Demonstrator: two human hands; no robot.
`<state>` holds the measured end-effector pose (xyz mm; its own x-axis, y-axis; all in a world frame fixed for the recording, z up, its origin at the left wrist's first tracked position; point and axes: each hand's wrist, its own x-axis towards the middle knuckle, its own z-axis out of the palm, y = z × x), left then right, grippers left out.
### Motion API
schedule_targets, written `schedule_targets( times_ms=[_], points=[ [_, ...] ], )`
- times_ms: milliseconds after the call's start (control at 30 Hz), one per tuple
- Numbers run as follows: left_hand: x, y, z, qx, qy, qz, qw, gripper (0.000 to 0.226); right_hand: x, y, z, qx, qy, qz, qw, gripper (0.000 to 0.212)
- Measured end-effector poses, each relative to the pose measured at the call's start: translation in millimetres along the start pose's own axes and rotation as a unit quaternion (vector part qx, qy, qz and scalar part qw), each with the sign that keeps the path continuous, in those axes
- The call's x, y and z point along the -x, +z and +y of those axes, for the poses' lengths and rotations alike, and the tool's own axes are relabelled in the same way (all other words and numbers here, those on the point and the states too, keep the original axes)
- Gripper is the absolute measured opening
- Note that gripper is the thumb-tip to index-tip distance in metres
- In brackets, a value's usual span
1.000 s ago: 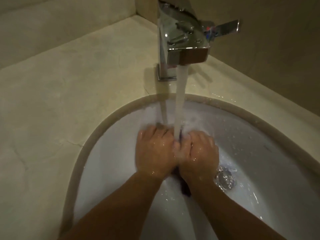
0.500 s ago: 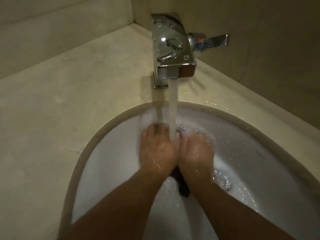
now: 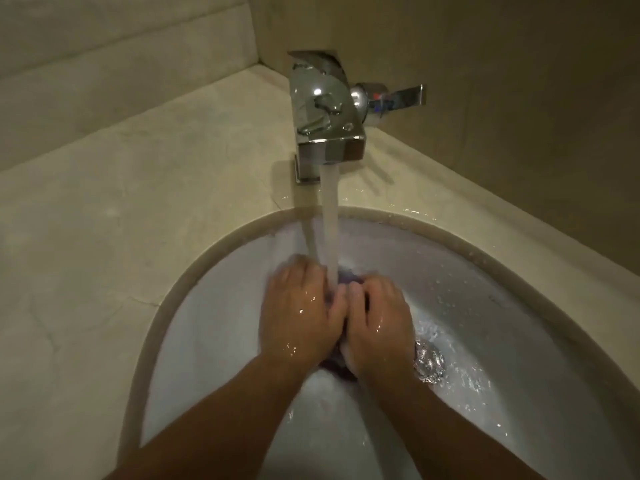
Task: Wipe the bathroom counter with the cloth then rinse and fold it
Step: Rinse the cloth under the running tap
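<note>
Both my hands are in the white sink [image 3: 214, 341], side by side under the running water [image 3: 329, 223]. My left hand [image 3: 294, 313] and my right hand [image 3: 377, 323] are closed together on a dark purple cloth [image 3: 348, 277]. Only small bits of the cloth show, one past my fingertips and one below my wrists [image 3: 341, 370]. The stream lands between my hands on the cloth. Both hands are wet and shiny.
A chrome tap [image 3: 325, 123] with a side lever [image 3: 398, 97] stands on the beige stone counter [image 3: 121, 209] behind the basin. The drain [image 3: 429, 363] lies just right of my right hand. Walls close in at the back and right. Water drops dot the rim.
My hands stay together on the cloth under the stream, shifting slightly as they rub it. The view has tilted down a little, so the tap sits lower in the picture.
</note>
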<state>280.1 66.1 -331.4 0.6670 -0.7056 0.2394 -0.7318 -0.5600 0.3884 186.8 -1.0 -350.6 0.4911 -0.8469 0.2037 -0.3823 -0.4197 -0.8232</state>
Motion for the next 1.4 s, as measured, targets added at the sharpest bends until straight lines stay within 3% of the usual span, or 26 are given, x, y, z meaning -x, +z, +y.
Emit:
schedule_targets(
  times_ms=[67, 167, 333, 433, 533, 600, 733, 833, 900, 967, 1033, 1133, 1233, 1333, 1400],
  points=[
    [-0.3, 4.6, -0.8, -0.005, -0.018, -0.028, 0.999, 0.023, 1.4, 3.9, 5.2, 0.003, 0.014, 0.017, 1.0, 0.023],
    [-3.5, 7.1, -0.4, -0.074, 0.019, -0.077, 0.994, 0.037, -4.8, 12.2, 11.2, 0.084, -0.033, 0.02, 0.996, 0.032],
    [-6.5, 8.5, 6.0, -0.08, -0.016, -0.052, 0.995, 0.059, -14.5, 15.0, 14.8, 0.145, -0.082, 0.069, 0.984, 0.031],
    [-10.8, 12.5, 12.1, -0.077, -0.044, -0.045, 0.995, 0.082, -20.6, 11.1, 1.1, 0.146, -0.044, 0.069, 0.986, 0.039],
    [-13.3, 19.1, 11.9, -0.075, -0.056, -0.047, 0.995, 0.067, -25.4, 13.3, 3.1, 0.212, -0.008, 0.0, 0.977, 0.04],
    [-14.3, 24.5, 9.8, -0.053, -0.075, -0.05, 0.994, 0.053, -26.6, 13.6, 7.5, 0.234, -0.014, 0.007, 0.972, 0.04],
    [-18.4, 26.3, 12.0, 0.012, -0.097, -0.037, 0.994, 0.052, -25.1, 12.0, 5.5, 0.265, 0.002, 0.003, 0.964, 0.043],
    [-17.6, 23.2, 9.7, -0.004, -0.08, -0.055, 0.995, 0.056, -25.4, 8.1, 5.0, 0.218, 0.029, -0.083, 0.972, 0.03],
    [-15.9, 14.2, 9.7, 0.006, -0.061, -0.047, 0.997, 0.053, -25.3, 6.8, 2.2, 0.167, 0.008, -0.098, 0.981, 0.02],
    [-17.5, -3.8, 14.1, -0.033, -0.027, -0.033, 0.999, 0.044, -25.9, 5.4, -12.0, 0.081, -0.003, -0.042, 0.996, 0.023],
    [-26.3, -23.4, 18.9, -0.062, -0.003, 0.033, 0.998, 0.038, -27.9, -0.4, -32.7, 0.0, -0.012, 0.032, 0.999, 0.028],
    [-34.6, -44.2, 16.5, -0.008, 0.048, 0.126, 0.991, 0.034, -32.5, -15.3, -52.0, -0.115, -0.015, 0.083, 0.99, 0.029],
    [-31.0, -37.2, 6.0, -0.055, 0.087, 0.088, 0.991, 0.033, -28.3, -12.5, -37.3, -0.06, -0.006, 0.047, 0.997, 0.037],
    [-18.0, -18.1, -1.1, -0.093, 0.088, 0.006, 0.992, 0.032, -10.1, 2.4, -11.1, -0.019, 0.028, 0.008, 0.999, 0.027],
    [-10.4, -10.4, -0.6, -0.101, 0.084, -0.039, 0.991, 0.036, -1.8, 8.5, 0.7, 0.021, 0.009, 0.012, 1.0, 0.039]
  ],
)
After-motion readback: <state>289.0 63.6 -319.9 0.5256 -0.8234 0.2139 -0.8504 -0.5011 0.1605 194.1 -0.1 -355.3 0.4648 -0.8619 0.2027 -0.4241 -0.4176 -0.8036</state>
